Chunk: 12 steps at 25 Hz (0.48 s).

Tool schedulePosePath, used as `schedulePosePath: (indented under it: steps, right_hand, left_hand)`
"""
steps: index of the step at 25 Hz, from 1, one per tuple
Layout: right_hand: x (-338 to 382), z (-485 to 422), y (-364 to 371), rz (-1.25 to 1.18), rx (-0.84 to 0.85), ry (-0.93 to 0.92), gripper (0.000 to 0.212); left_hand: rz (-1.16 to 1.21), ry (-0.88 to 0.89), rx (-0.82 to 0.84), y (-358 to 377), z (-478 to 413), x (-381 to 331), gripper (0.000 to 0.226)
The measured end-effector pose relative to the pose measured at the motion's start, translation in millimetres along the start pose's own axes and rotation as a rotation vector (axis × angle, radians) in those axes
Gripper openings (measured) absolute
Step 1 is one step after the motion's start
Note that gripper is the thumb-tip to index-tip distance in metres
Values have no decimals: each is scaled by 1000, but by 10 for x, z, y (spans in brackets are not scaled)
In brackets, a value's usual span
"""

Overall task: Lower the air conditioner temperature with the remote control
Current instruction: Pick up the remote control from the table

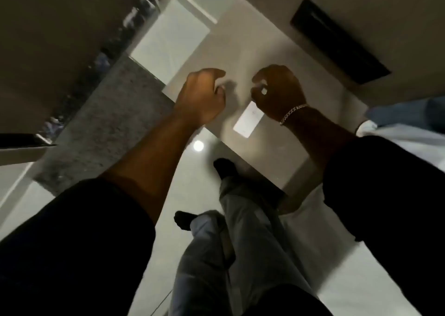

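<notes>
A white remote control [246,123] lies flat on a pale table top [240,50], near its front edge. My right hand [277,91], with a chain bracelet on the wrist, hovers just over the remote's far end with loosely curled fingers and covers that end. My left hand [201,96] hangs above the table to the left of the remote, fingers half curled, with nothing in it. No air conditioner is in view.
A dark rectangular panel [337,41] sits on the wall at the upper right. White bedding [395,142] and a blue pillow [409,113] lie to the right. A grey speckled slab [108,123] runs along the left. My legs stand on glossy floor [198,146].
</notes>
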State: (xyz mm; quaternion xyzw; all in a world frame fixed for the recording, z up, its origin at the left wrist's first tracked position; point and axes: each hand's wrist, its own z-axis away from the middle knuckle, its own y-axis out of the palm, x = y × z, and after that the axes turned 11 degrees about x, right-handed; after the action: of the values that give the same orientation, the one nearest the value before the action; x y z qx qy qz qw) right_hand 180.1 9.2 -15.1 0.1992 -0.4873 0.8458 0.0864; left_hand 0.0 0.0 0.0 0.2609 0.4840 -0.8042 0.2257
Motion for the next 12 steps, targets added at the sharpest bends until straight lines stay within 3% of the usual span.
schedulePosePath:
  steps: [3,6,9,12]
  right_hand:
    - [-415,-136,534,-89,-66,209,23]
    - [-666,-194,1004,-341,-106,450,24]
    - [-767,-326,1269,-667,-131,606,29]
    - [-703,-381,1356,-670,-148,610,43]
  left_hand:
    - [40,-82,206,594,-337,171,36]
    - [-56,-120,380,1121,-569,377,17]
    - [23,-130,355,1422,-755,399,20]
    - [250,-284,308,1520,-823,314,29]
